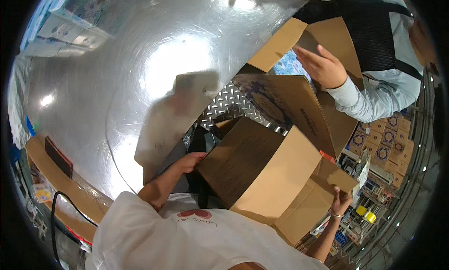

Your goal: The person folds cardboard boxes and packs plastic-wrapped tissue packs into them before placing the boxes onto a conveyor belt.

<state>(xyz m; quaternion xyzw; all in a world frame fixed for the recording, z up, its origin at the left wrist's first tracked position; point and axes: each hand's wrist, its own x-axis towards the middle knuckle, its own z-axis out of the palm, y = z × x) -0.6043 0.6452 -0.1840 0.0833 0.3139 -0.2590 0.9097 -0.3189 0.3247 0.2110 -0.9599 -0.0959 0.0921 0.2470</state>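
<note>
I hold a plain brown cardboard box (262, 171) in front of my chest, tilted, with its flaps loose. My left hand (191, 161) grips its left corner. On the far side, my right hand (340, 200) pinches the edge of a side flap (334, 176). Behind it stands a second, open cardboard box (299, 106) with blue patterned packs (290, 66) inside. A co-worker's hand (322, 66) rests on that box's raised flap.
A shiny steel table top (140, 83) fills the left and middle, with a diamond-plate strip (229, 104) beside the boxes. Blue and white cartons (70, 22) lie at the upper left. Small patterned boxes (383, 143) are stacked at the right. A black cable (61, 209) hangs at the lower left.
</note>
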